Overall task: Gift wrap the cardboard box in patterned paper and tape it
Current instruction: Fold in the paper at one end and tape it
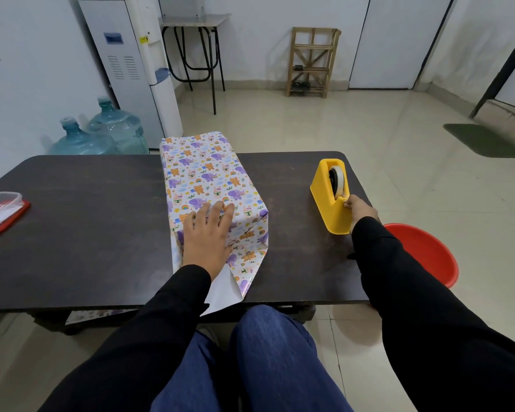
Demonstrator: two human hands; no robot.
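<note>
Because it stands lengthwise at the middle of the dark table [87,233], running from near the front edge toward the far one, the cardboard box [214,185] heads this entry. Handling, as judged: stiff-sided, probably light, steady under a flat palm. Hold is best taken by pressing folds against its hard faces, not by tugging loose edges. Appearance: tall, oblong, cardboard wholly hidden. Patterned paper [191,162]: white ground, purple elephants, orange bears, rainbows; smooth, likely slippery, thin enough to crease or tear. Sides and top lie snug, while the near end is only part folded. Its diagonal creases show, and a loose flap [220,292] trails white side up over the table's front edge. Tape dispenser [330,215]: yellow, blocky, on the table well right of the box, likely weighted enough to resist a pull. Left hand [205,236]: flat, fingers spread, pressing the near-end folds down onto the box. Right hand [360,208]: fingers curled at the dispenser's cutter, apparently pinching the free end of the tape [336,178]; the strip itself is too small to make out.
</note>
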